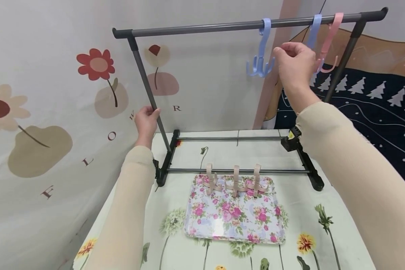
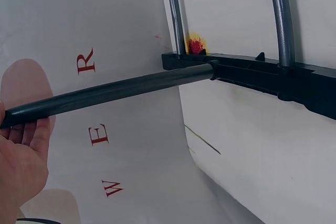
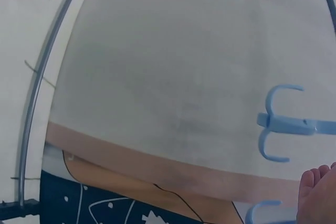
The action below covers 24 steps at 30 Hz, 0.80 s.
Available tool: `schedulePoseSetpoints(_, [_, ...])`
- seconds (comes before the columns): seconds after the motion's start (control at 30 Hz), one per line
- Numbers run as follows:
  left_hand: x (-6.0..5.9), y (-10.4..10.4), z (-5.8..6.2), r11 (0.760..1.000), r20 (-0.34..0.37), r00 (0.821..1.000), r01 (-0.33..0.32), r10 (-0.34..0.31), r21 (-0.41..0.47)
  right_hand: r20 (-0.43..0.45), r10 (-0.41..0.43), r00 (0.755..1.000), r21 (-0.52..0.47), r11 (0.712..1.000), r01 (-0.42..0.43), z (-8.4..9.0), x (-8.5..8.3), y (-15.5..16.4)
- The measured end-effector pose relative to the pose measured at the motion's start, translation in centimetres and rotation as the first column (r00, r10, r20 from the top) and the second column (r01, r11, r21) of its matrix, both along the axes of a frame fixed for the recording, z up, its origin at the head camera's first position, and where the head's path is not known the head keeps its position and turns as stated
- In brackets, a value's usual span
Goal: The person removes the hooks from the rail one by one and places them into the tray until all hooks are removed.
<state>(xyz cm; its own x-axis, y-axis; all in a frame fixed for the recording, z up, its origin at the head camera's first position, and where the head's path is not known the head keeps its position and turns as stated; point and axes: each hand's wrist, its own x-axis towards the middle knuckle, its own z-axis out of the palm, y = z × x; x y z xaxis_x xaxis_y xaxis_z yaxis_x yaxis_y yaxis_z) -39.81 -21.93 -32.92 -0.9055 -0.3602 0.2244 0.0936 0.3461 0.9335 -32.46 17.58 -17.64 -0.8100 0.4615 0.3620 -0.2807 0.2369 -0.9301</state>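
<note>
Rack, on table: left hand gripped its left upright, steadying it. Right hand, fingers curled, pinched second blue hook hanging at rail's right end, beside pink hook.

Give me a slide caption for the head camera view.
Left hand grips the rack post; right hand reaches among hanging hooks.

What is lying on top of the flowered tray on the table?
Three beige hooks lie in a row across the far edge of the flowered tray. What is beneath the tray is covered.
</note>
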Motion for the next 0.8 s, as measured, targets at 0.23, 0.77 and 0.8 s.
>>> schedulePoseSetpoints(0.23, [0.2,0.8,0.1,1.000,-0.016,1.000,0.015,-0.015,-0.001,0.029,0.010,1.000,0.019,1.000,-0.011,-0.7,-1.5,-0.6])
schedulePoseSetpoints(0.77, [0.6,2.1,0.0,1.000,-0.028,1.000,0.009,-0.009,-0.004,0.021,-0.004,1.000,0.015,1.000,0.004,-0.5,-2.6,-1.0])
schedulePoseSetpoints(0.8, [0.5,2.2,0.0,1.000,-0.029,1.000,0.009,-0.009,-0.002,0.026,-0.005,1.000,0.021,1.000,0.005,-0.6,-2.7,-1.0])
